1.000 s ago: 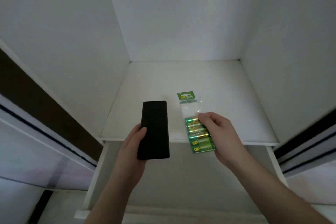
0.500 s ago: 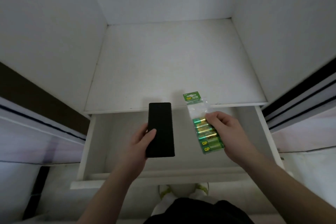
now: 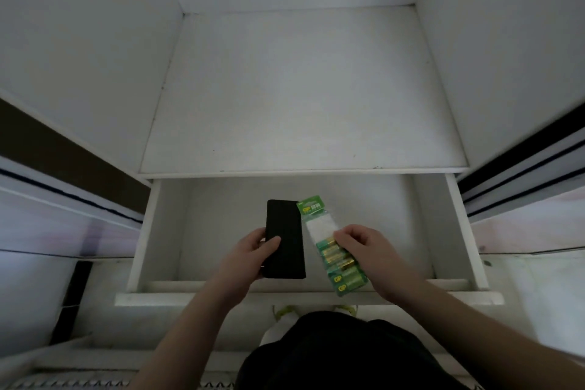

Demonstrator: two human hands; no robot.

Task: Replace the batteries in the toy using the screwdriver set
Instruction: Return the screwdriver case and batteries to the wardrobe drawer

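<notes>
My left hand (image 3: 250,258) grips a flat black rectangular case (image 3: 285,237), held upright over the open drawer. My right hand (image 3: 368,252) holds a clear pack of green and gold batteries (image 3: 335,255) with a green header card, just to the right of the case and nearly touching it. Both items hang above the drawer's inside. The toy is not in view.
A white drawer (image 3: 456,231) stands pulled out below a white shelf (image 3: 300,89) inside a cabinet with white walls. The drawer front edge (image 3: 190,298) is near my body. Dark sliding door rails (image 3: 519,174) run at the right, a dark strip (image 3: 63,149) at the left.
Both hands have drawn back from the shelf toward me and now sit over the drawer. The case and battery pack have come closer together. My view has tilted further down.
</notes>
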